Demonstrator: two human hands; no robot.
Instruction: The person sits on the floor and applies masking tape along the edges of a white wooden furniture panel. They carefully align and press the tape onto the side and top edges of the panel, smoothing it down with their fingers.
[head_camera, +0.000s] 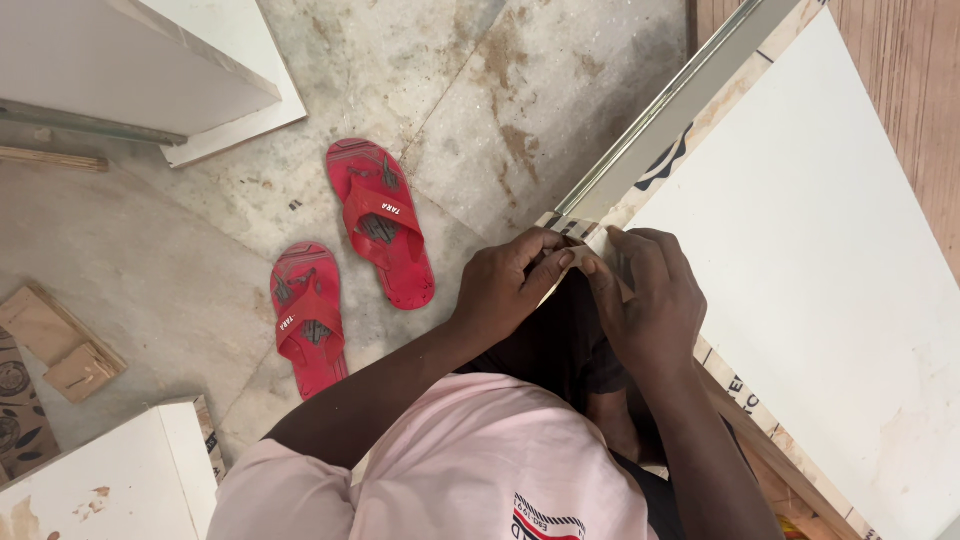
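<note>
My left hand (505, 283) and my right hand (648, 295) meet at the near edge of a large white laminated board (820, 260). Both pinch a thin pale strip of edge banding (585, 262) between thumb and fingers, right against the board's raw edge (640, 200). The strip's ends are hidden under my fingers. My pink shirt (480, 470) fills the bottom of the view, and my dark-trousered knees lie under the hands.
Two red sandals (382, 222) (308, 315) lie on the stained stone floor left of my hands. White board pieces lean at the top left (150, 70) and bottom left (110, 480). Small wooden blocks (60, 345) rest at the left edge. Brown wooden flooring (920, 90) shows at the top right.
</note>
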